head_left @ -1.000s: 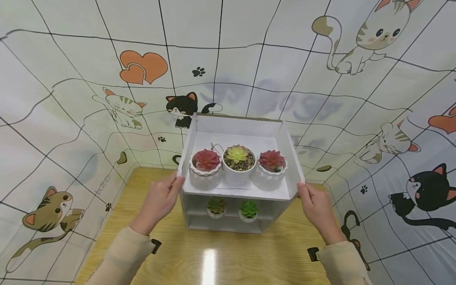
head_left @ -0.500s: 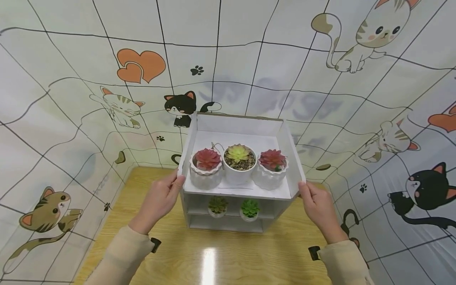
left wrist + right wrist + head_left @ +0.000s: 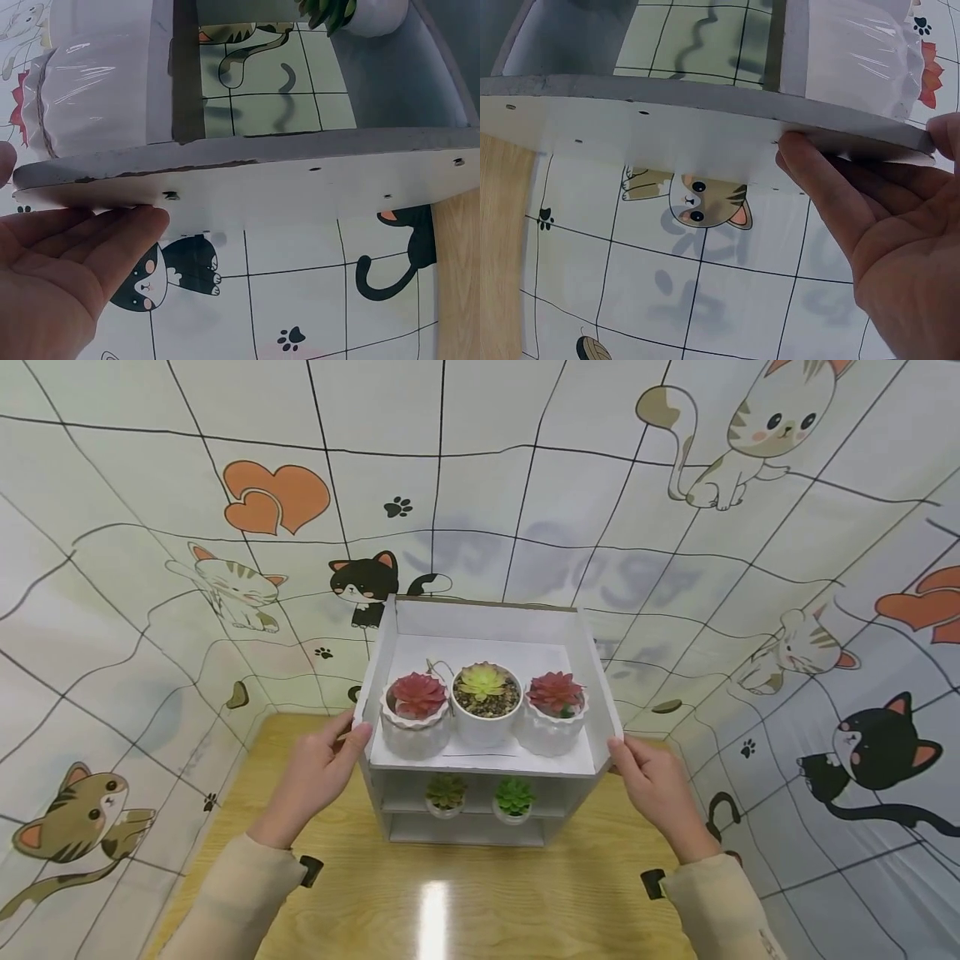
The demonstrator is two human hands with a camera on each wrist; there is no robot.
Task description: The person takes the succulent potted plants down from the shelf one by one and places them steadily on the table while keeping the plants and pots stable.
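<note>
A white shelf unit (image 3: 487,617) stands on the wooden table in the head view. My left hand (image 3: 315,775) pinches its left side panel (image 3: 292,176) near the top front corner, thumb at the front edge and fingers against the outer face. On the opposite side, my right hand (image 3: 658,783) grips the right side panel (image 3: 697,127) the same way. The top tier carries a red succulent (image 3: 418,695) in a scalloped white pot, a yellow-green succulent (image 3: 483,681) in a round pot, and another red succulent (image 3: 556,692). Below sit two small potted plants, one dull green (image 3: 446,793), one bright green (image 3: 514,797).
The wooden table (image 3: 352,902) extends in front of the shelf and to both sides. A white cloth backdrop (image 3: 480,410) with grid lines, cats and hearts rises behind and along both sides.
The whole head view has shifted slightly, so shelf, hands and backdrop all appear a little farther left. Hands keep their hold, and the shelf shows no clear movement against the backdrop.
</note>
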